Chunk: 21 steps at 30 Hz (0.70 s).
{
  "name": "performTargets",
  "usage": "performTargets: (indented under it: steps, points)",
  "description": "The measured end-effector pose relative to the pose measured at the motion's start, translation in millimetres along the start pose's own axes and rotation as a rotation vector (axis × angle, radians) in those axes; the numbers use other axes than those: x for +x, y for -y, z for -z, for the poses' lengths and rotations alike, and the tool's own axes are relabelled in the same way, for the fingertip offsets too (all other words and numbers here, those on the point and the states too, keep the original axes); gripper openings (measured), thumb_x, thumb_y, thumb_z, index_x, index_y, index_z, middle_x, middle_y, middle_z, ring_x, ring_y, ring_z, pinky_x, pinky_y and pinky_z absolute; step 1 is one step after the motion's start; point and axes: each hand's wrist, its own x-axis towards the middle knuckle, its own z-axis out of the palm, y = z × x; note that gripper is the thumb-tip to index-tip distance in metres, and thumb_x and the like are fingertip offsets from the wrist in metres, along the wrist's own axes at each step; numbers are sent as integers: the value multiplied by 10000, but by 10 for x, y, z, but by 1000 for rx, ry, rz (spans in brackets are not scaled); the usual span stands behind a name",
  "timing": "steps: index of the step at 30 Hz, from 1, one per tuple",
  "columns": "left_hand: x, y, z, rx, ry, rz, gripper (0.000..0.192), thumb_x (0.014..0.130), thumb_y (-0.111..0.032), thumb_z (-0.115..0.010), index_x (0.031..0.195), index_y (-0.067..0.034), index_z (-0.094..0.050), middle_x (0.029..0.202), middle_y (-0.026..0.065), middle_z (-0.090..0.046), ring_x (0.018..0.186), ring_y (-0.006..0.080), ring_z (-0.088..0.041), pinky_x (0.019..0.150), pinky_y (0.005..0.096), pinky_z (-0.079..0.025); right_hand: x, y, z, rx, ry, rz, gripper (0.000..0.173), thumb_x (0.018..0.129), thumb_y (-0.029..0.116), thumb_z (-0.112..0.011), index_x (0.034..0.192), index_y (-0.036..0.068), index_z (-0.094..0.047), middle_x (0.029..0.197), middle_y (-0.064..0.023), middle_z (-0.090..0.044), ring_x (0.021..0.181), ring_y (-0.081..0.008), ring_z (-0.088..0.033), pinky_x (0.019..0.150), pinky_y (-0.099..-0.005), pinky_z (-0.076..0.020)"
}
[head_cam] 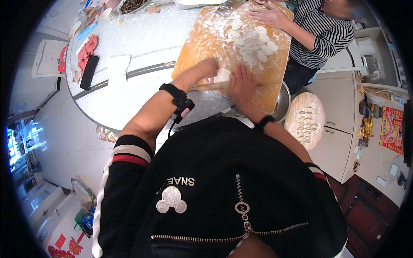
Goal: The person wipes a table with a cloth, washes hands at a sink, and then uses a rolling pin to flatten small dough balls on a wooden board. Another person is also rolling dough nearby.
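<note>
A round, flattened dough wrapper (222, 76) lies near the front edge of the floured wooden board (200, 48). My left hand (208, 69) is curled at its left side, fingertips on the dough's edge. A thin wooden rolling pin (213, 86) runs crosswise just on the near side of the wrapper. Over the pin lies my right hand (243, 84), flat with fingers stretched away from me; its palm hides part of the pin. Several small dough discs (265, 48) lie farther back on the board, in loose flour.
A co-worker's hand (269, 16) rests on the board's far right. A broad metal blade (227, 8) lies at its far edge. Below the board's right corner is a steel bowl (284, 100); beyond it, a round tray (317, 129) bears rows of dumplings. A phone (89, 72) lies on the table's left.
</note>
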Motion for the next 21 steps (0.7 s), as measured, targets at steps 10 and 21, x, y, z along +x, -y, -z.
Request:
performTargets:
  steps: [10,21]
  points:
    - [-21,131,-32,-325,-138,37,247,693,-178,-630,870,-6,-645,845,194,-629,800,329,-613,692,375,-488,-201,45,202,31,-13,79,495,863,290,-455,1245,-22,-405,1301,-180,-407,1232,-304,-354,1023,-479,-230]
    - [-57,-115,53,-50,-175,28,234,723,-99,-587,914,31,-624,881,194,-635,821,297,-628,678,385,-507,-83,97,213,18,-19,47,490,885,293,-425,1269,-10,-388,1317,-178,-402,1248,-311,-337,1029,-479,-218]
